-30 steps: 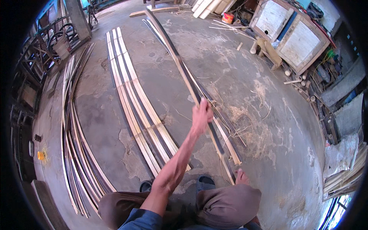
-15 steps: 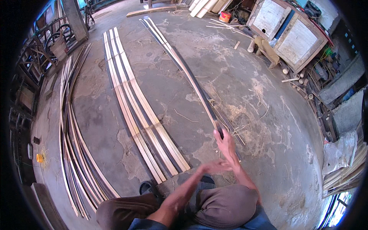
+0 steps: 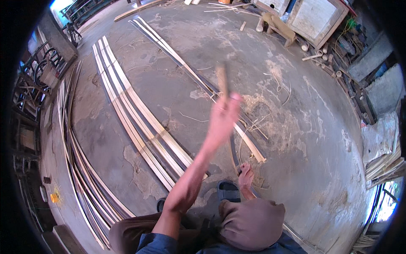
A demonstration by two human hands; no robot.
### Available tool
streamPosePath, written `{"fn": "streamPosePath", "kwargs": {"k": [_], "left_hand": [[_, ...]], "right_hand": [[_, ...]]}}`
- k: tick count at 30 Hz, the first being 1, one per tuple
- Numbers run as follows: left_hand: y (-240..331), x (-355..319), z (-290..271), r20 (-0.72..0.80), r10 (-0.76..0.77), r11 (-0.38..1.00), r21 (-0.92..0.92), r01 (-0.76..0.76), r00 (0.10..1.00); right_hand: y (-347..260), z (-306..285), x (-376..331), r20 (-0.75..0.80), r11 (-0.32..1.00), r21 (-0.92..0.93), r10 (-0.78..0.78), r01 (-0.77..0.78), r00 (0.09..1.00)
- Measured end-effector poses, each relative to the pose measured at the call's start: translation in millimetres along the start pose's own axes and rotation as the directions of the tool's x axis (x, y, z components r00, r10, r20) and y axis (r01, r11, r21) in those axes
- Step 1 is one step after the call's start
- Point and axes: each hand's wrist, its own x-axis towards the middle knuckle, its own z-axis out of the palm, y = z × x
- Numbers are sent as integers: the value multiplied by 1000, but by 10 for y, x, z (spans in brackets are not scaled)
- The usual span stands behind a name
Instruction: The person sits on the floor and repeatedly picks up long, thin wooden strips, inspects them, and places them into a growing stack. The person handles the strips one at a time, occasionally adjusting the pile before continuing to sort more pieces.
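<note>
Left hand (image 3: 225, 113) has swung forward, outstretched, its grip wrapped round a strip (image 3: 222, 79).

a workshop floor (image 3: 313, 169), strewn with long split strips (image 3: 144, 113) and shavings (image 3: 256, 105).

We wear dark-blue sleeve (image 3: 158, 244), ending above bare left forearm (image 3: 186, 186); brown trousers (image 3: 252, 223), plain, softly creased.

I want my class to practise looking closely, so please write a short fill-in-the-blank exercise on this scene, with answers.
1. The hand holding up the blurred strip is the ____ hand.
2. The flat row of strips lies to the ____ of the loose bundle of strips.
3. The sleeve is coloured ____.

Missing words: left; right; blue.
</note>
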Motion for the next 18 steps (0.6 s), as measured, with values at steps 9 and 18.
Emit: {"fn": "streamPosePath", "kwargs": {"k": [9, 18], "left_hand": [[-165, -272, 611, 62, 175, 925, 332, -186, 983], [-1259, 42, -902, -227, -202, 865, -498, 65, 953]], "right_hand": [[263, 40, 7, -19, 989, -146, 0, -2, 1000], [-888, -389, 460, 242, 851, -422, -226, 312, 944]]}}
